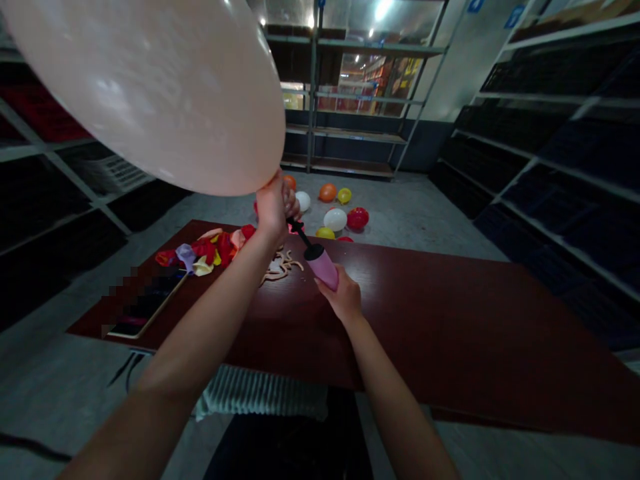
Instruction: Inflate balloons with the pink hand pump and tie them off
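A large pale pink inflated balloon (150,87) fills the upper left. My left hand (273,207) is closed round its neck, pinching it onto the black nozzle of a pink hand pump (320,261). My right hand (343,297) is wrapped round the pump's pink barrel, just above the dark red table (450,327). A pile of limp uninflated balloons (207,250) in red, yellow and purple lies on the table to the left of my left wrist, with pale loose bands (281,265) beside it.
A tablet-like flat device (145,307) lies at the table's left edge. Several inflated balloons (336,217) sit on the grey floor beyond the table. Metal shelving (350,100) lines the back and both sides.
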`<state>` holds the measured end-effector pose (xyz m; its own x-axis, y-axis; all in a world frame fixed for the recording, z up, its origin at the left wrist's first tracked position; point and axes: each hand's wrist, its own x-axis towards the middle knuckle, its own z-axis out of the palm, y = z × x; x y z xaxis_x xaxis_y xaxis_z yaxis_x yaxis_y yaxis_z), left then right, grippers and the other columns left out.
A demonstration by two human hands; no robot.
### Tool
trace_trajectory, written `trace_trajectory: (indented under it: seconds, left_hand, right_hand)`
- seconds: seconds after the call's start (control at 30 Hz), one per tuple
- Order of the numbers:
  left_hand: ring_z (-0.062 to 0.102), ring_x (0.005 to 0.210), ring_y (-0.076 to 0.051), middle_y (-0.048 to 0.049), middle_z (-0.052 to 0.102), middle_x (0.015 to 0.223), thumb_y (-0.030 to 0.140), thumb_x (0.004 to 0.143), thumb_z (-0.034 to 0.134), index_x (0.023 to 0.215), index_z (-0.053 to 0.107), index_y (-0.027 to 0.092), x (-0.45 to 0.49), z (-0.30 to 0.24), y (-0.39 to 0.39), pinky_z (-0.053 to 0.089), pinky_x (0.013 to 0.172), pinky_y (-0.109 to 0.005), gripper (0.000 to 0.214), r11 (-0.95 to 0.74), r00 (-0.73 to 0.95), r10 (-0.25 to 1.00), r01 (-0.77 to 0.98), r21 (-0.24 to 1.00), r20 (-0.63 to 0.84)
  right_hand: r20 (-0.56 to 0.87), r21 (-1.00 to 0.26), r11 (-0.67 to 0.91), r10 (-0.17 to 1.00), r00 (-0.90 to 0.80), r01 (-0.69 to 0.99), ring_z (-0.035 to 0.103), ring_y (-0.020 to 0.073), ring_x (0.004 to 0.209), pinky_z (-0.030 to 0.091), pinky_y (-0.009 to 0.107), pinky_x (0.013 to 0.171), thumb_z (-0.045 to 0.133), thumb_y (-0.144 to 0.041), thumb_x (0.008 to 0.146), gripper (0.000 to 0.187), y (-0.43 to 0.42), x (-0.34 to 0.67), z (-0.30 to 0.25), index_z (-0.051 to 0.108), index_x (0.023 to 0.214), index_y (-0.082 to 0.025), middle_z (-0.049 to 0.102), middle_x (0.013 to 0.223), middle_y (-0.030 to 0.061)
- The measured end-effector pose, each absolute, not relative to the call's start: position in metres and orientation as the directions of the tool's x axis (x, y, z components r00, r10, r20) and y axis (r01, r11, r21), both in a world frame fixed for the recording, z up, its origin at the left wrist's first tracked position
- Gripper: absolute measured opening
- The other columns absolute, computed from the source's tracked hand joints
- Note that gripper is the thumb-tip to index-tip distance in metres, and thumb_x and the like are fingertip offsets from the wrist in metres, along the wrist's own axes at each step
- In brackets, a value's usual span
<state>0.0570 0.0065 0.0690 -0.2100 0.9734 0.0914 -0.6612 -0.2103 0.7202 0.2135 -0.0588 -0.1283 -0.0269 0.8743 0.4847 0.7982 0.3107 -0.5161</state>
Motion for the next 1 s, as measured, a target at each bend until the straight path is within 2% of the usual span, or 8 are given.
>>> trace_trajectory:
  seconds: [0.17,0.3,0.53,0.73,1.0]
  left_hand:
    - [0.019,0.028,-0.008,0.0057,0.021,0.039,0.026,0.107,0.043,0.053,0.026,0.02,0.091,0.029,0.008,0.014,0.034,-0.025,0.056,-0.069,-0.144,0.989,-0.641,0.765,-0.031]
    - [0.019,0.029,-0.007,0.0068,0.021,0.039,0.025,0.103,0.048,0.054,0.024,0.021,0.085,0.013,0.008,0.016,0.034,-0.024,0.054,-0.084,-0.212,0.974,-0.678,0.73,-0.085]
    - [0.021,0.03,-0.007,0.0078,0.02,0.041,0.021,0.101,0.045,0.059,0.022,0.021,0.042,-0.006,0.006,0.019,0.036,-0.023,0.048,-0.031,-0.24,0.939,-0.771,0.636,-0.246]
    - [0.022,0.031,-0.007,0.0079,0.021,0.044,0.022,0.104,0.038,0.061,0.021,0.021,0.001,-0.016,0.001,0.021,0.037,-0.023,0.046,-0.058,-0.269,0.913,-0.83,0.555,-0.306]
    - [0.021,0.03,-0.007,0.0075,0.019,0.042,0.016,0.102,0.034,0.06,0.019,0.02,-0.061,-0.01,-0.009,0.023,0.037,-0.023,0.045,-0.128,-0.318,0.902,-0.843,0.523,-0.292]
  right_hand:
    - [0.487,-0.535,0.248,0.871,0.056,0.807,0.074,0.025,0.081,0.048,0.03,0.067,0.065,-0.055,0.088,0.044,-0.058,0.214,-0.127,0.064,0.118,-0.023,0.078,0.098,0.0062]
    - [0.483,-0.482,0.219,0.874,0.049,0.848,0.073,0.0246,0.081,0.046,0.03,0.064,0.067,-0.059,0.085,0.049,-0.059,0.213,-0.125,0.065,0.118,-0.024,0.078,0.098,0.0053]
    - [0.532,-0.309,0.328,0.838,-0.123,0.893,0.071,0.0208,0.085,0.045,0.028,0.069,0.073,-0.04,0.086,0.042,-0.062,0.202,-0.121,0.064,0.121,-0.02,0.077,0.101,0.0068]
    - [0.545,-0.1,0.382,0.793,-0.271,0.919,0.069,0.0207,0.082,0.041,0.029,0.069,0.071,-0.04,0.089,0.039,-0.066,0.201,-0.121,0.065,0.12,-0.018,0.075,0.096,0.0072]
    - [0.56,0.016,0.455,0.734,-0.385,0.891,0.068,0.0222,0.083,0.043,0.031,0.073,0.072,-0.041,0.088,0.041,-0.064,0.202,-0.126,0.064,0.121,-0.018,0.075,0.096,0.0071]
